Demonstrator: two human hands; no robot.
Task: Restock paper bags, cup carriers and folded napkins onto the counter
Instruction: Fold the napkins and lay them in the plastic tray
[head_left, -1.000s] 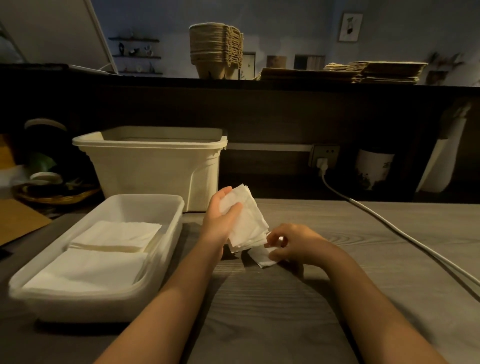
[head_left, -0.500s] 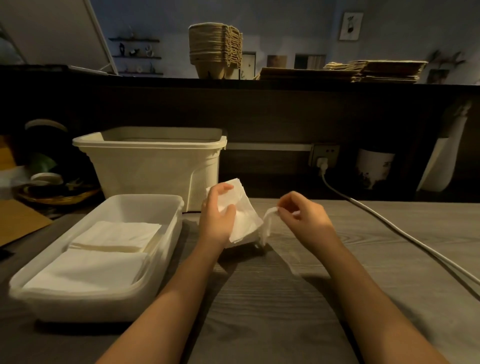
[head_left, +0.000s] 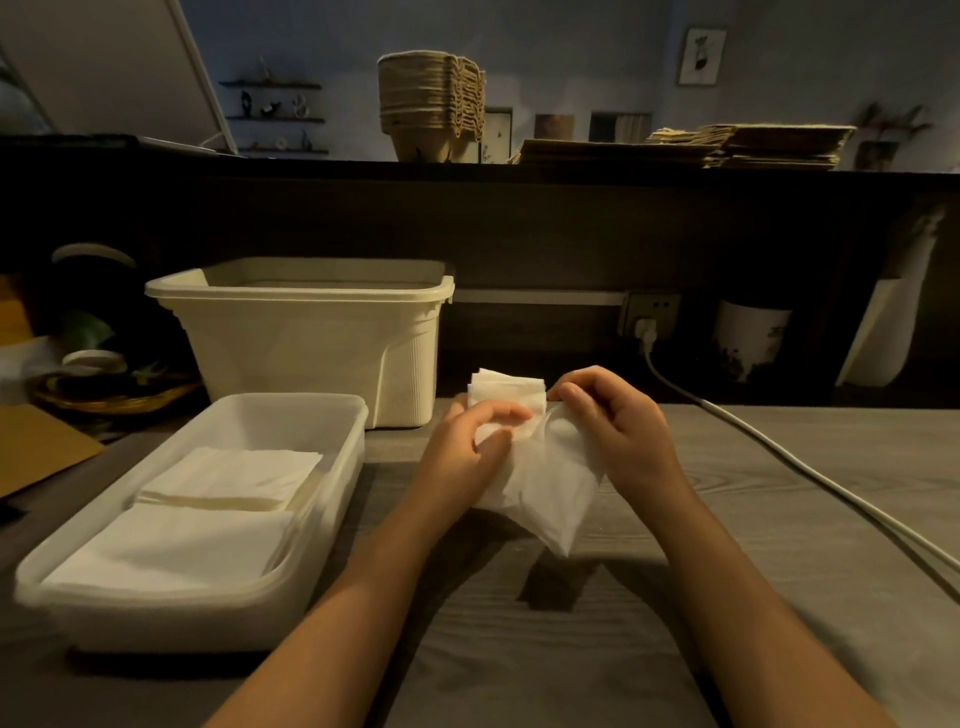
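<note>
My left hand (head_left: 470, 441) grips a small stack of folded white napkins (head_left: 506, 397) above the grey table. My right hand (head_left: 618, 426) pinches one loose napkin (head_left: 550, 493) that hangs unfolded between both hands, its lower corner pointing at the table. A clear plastic tray (head_left: 332, 467) at the left holds two piles of flat white napkins (head_left: 228, 475). On the dark raised counter behind stand a stack of pulp cup carriers (head_left: 428, 104) and piles of flat brown paper bags (head_left: 691, 145).
A cream plastic bin (head_left: 311, 338) stands behind the tray. A white cable (head_left: 779, 452) runs from a wall socket across the table's right side. A white vase (head_left: 748, 343) and a dark basket (head_left: 114, 389) sit against the back wall.
My right hand lifted the loose napkin off the table and brought it up against the stack in my left hand. The napkin now hangs open between both hands.
</note>
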